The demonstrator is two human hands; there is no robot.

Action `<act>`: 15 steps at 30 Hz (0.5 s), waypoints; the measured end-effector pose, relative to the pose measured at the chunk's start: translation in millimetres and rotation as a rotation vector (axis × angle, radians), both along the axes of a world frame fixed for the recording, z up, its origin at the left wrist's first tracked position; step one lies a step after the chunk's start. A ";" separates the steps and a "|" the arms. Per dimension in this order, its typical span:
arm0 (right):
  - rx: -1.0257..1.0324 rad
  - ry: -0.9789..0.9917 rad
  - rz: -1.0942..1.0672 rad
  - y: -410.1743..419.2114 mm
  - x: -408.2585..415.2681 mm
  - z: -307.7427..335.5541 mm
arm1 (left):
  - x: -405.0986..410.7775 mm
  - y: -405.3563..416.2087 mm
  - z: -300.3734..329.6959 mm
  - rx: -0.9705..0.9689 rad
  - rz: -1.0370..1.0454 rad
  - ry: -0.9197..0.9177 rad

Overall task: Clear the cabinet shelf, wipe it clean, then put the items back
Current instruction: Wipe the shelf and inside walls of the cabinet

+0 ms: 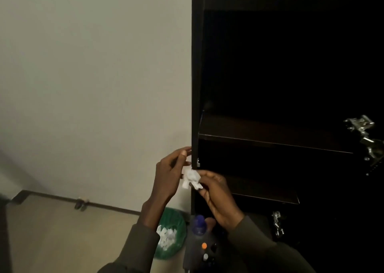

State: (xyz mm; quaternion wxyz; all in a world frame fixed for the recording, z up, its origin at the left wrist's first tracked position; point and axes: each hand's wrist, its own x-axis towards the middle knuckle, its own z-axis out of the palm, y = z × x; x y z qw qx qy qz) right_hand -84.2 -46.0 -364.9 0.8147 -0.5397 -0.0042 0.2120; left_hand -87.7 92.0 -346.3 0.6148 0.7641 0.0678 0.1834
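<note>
Your left hand [169, 175] and your right hand [216, 195] meet just in front of the lower left corner of the tall dark wooden cabinet [196, 85], and between them sits a small crumpled white paper tissue [191, 178]. Your left hand is upright with its fingers bent toward the wad, thumb tip near the top of it; your right hand comes in from below, its fingers curled and pinching the tissue's lower edge. Both hands have hold of the paper — neither is spread flat.

Behind the hands, the dark cabinet shelf [270, 141] runs across the open cabinet interior; its surface is too dim to tell what lies on it. A shiny metal door hinge [360, 125] shows at the right edge, and another hinge [277, 222] lower down.

On the floor below your wrists stands a round green wastebasket [176, 243] holding white crumpled paper scraps [166, 235]. Just right of it is a bottle with a blue cap [199, 220] and a dark object with an orange spot [204, 245] — too blurred to name. A pale wall [93, 75] fills the left side.
</note>
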 end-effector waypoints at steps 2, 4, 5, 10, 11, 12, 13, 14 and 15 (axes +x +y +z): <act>0.061 -0.009 0.051 10.2 -2.2 8.4 | -10.2 9.6 -1.2 0.040 -0.002 0.054; 0.072 -0.024 0.099 23.3 -4.2 14.8 | -20.0 20.8 1.4 0.014 0.010 0.112; 0.029 -0.060 0.093 26.9 -3.6 17.2 | -22.1 24.1 4.8 -0.008 0.003 0.140; -0.171 -0.241 0.051 53.5 -11.0 17.4 | -41.0 53.4 4.7 0.009 -0.003 0.179; -0.189 -0.277 0.040 57.8 -12.8 16.8 | -43.5 57.8 2.8 0.002 0.003 0.184; -0.212 -0.310 0.027 65.0 -16.2 14.2 | -49.1 64.0 -0.5 -0.020 0.019 0.190; -0.249 -0.358 -0.001 67.8 -16.5 12.0 | -51.6 66.3 -2.4 -0.049 0.026 0.190; -0.308 -0.420 -0.028 70.8 -17.5 8.6 | -55.8 68.6 -4.1 -0.087 0.033 0.189; -0.390 -0.487 -0.054 73.5 -18.0 3.4 | -60.2 71.6 -7.1 -0.126 0.038 0.195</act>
